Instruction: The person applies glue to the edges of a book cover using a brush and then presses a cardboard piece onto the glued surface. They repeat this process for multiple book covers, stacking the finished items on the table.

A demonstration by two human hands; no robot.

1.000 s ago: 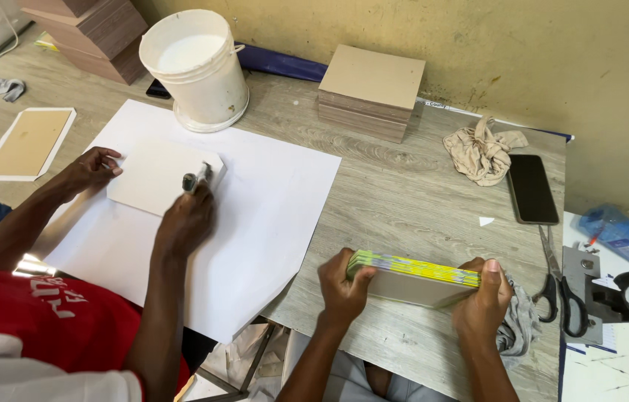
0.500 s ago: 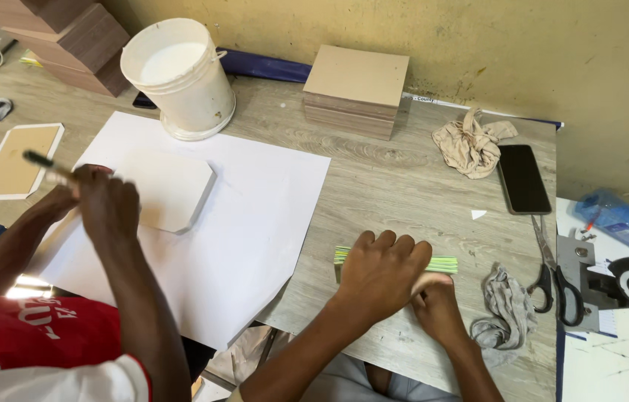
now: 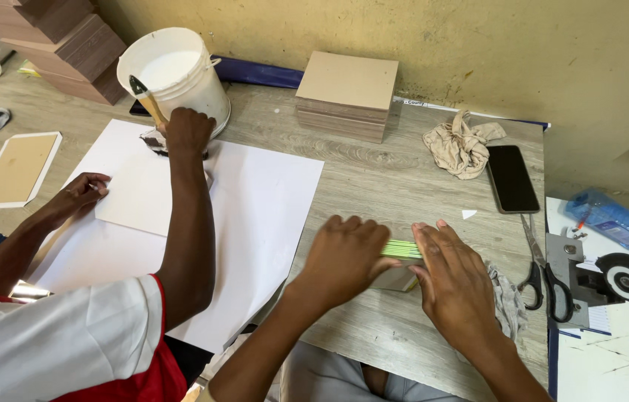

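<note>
Near the front edge of the grey wood-grain worktop (image 3: 374, 164), the person's left hand (image 3: 344, 257) and right hand (image 3: 454, 279) press palm-down from both sides on a flat green-edged book block (image 3: 402, 249), fingers spread flat, clamped against it rather than curled round it. A crumpled grey rag (image 3: 506, 301) lies touching the right hand. Black-handled scissors (image 3: 545, 272) rest by the right edge. At the left, a co-worker's hand (image 3: 186, 132) holds a wooden-handled brush (image 3: 147, 100) beside a white plastic bucket (image 3: 177, 74).
</note>
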